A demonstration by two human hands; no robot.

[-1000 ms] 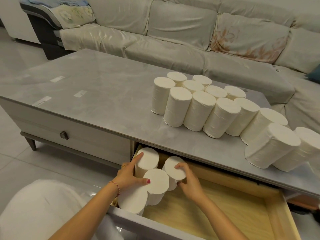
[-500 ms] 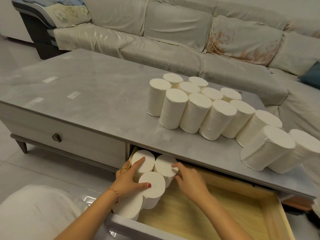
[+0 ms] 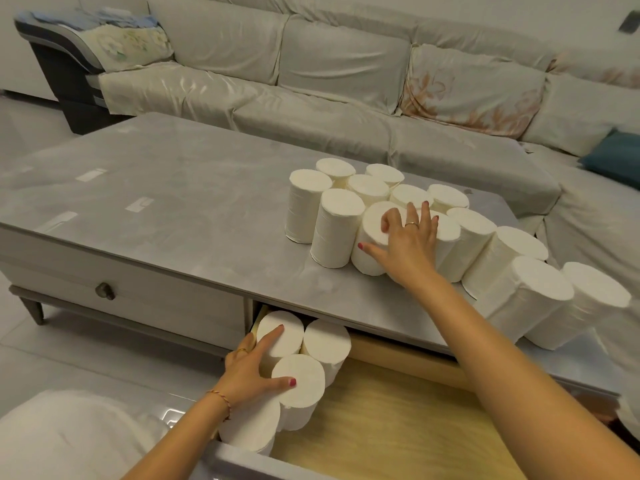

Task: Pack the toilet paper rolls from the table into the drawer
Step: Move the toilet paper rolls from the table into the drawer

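Observation:
Several white toilet paper rolls (image 3: 337,226) stand in a tight cluster on the right half of the grey table (image 3: 173,202). My right hand (image 3: 405,240) lies over one front roll (image 3: 372,226), fingers spread on its top and thumb along its near side. Below the table edge, the open drawer (image 3: 398,427) with a pale wood bottom holds several upright rolls (image 3: 325,341) packed in its left corner. There my left hand (image 3: 252,368) rests on those rolls, index finger on the back-left roll (image 3: 287,327) and thumb on the front roll (image 3: 304,379).
A closed drawer with a dark knob (image 3: 105,291) is left of the open one. A light sofa (image 3: 311,81) runs behind the table, with a teal cushion (image 3: 616,154) at right. My white-clad knee (image 3: 69,438) is at lower left. Most of the drawer's wood bottom is bare.
My right hand left the rolls in the drawer and rose to the table, landing on a front roll. The left hand stayed on the drawer rolls.

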